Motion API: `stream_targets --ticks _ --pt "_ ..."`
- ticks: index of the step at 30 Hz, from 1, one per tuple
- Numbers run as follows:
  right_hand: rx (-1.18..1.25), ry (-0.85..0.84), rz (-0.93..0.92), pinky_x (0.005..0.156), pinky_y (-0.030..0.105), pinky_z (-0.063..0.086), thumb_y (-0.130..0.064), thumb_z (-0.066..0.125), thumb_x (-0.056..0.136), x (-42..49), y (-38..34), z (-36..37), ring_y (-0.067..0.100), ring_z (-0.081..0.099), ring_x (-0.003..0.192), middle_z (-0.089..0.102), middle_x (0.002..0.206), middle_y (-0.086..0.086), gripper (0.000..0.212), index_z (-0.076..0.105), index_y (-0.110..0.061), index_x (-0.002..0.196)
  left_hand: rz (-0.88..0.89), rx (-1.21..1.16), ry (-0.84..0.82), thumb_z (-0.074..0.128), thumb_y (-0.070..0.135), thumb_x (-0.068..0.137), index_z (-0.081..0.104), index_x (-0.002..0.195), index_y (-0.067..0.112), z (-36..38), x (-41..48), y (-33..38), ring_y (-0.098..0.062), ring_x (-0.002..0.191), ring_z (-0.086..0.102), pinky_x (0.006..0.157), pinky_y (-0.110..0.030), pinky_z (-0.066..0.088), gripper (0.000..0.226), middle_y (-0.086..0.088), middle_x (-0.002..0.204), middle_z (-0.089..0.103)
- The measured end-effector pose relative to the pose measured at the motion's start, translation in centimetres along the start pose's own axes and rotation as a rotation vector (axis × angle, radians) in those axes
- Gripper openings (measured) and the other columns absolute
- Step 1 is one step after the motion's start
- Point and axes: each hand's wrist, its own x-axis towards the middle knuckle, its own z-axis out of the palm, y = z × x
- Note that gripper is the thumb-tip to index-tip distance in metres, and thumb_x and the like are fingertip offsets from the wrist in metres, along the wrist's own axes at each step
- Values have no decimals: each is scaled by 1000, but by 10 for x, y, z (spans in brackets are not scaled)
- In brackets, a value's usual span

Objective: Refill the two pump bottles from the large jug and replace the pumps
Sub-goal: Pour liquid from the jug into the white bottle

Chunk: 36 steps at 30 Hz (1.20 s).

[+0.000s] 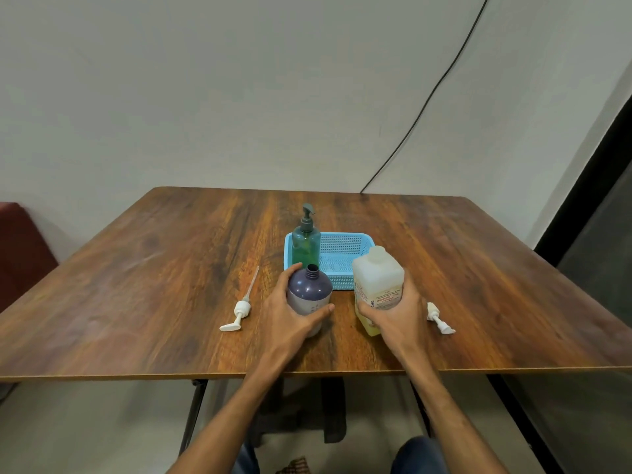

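A purple pump bottle (pixel 310 289) stands upright near the table's front with its neck open and no pump on it. My left hand (pixel 290 314) grips its body. The large translucent jug (pixel 377 285) with yellowish liquid stands to its right, and my right hand (pixel 398 314) grips its lower part. One white pump with a long tube (pixel 242 309) lies left of the purple bottle. Another white pump (pixel 438 318) lies right of the jug. A green bottle (pixel 306 246) with its pump on stands in the blue basket (pixel 345 254).
The wooden table (pixel 154 268) reaches the wall at the back. A black cable (pixel 427 97) hangs down the wall to the table's far edge. A red seat (pixel 20 248) sits at the left. A dark panel (pixel 598 217) stands at the right.
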Motion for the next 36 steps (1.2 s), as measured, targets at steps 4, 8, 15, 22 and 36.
stream_targets --ticks 4,8,15,22,36 --pt "-127 -52 -118 64 8 50 -26 92 62 10 -15 -15 5 64 95 64 111 -14 78 51 -34 129 30 2 -28 89 45 60 50 136 23 -2 7 6 -4 118 58 94 -15 51 88 9 131 61" --pt "-320 -124 -205 55 4 41 -25 92 63 24 -28 -30 5 60 89 62 108 -14 84 50 -29 136 58 54 -55 83 58 56 51 136 23 -4 16 11 -8 117 60 95 -21 54 94 7 132 62" --pt "-602 -182 -325 62 12 34 -26 88 63 43 -41 -39 21 63 105 65 125 -3 86 49 -29 139 67 148 -112 76 63 56 53 134 22 -9 24 21 -5 107 60 90 -10 47 92 12 124 60" --pt "-720 -203 -373 86 40 55 -24 89 62 47 -45 -37 28 64 113 63 133 5 88 50 -19 141 -37 172 -160 87 39 67 50 138 13 -5 27 25 -22 120 57 109 -36 44 85 -8 134 59" --pt "-877 -213 -426 100 48 47 -23 90 59 53 -48 -38 32 59 122 61 137 8 92 51 -17 142 -7 264 -180 87 31 72 48 141 15 -9 30 29 -22 124 56 105 -26 38 81 -7 138 58"
